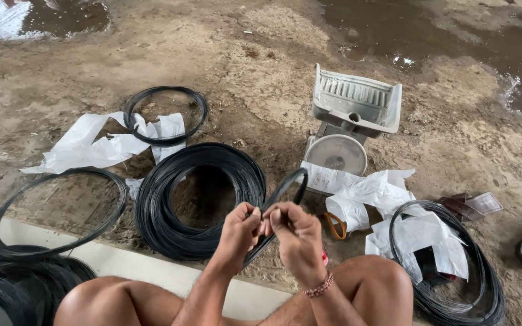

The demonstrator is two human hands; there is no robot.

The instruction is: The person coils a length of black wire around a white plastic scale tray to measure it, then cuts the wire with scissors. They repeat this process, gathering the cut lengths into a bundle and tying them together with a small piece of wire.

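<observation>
My left hand (239, 232) and my right hand (295, 232) meet in front of me, above my bare knees. Both pinch the near edge of a small coil of black wire (287, 185) that stands tilted up between them. Just beyond the hands lies a large thick coil of black wire (152, 205) flat on the dirt. A beaded band circles my right wrist.
More black wire coils lie at the left (7, 211), the far left (133, 115), the bottom left (7, 281) and the right (484, 284). A grey dial weighing scale (351, 115) stands ahead. White plastic sheets (86, 145) are scattered about. Puddles (442, 30) lie beyond.
</observation>
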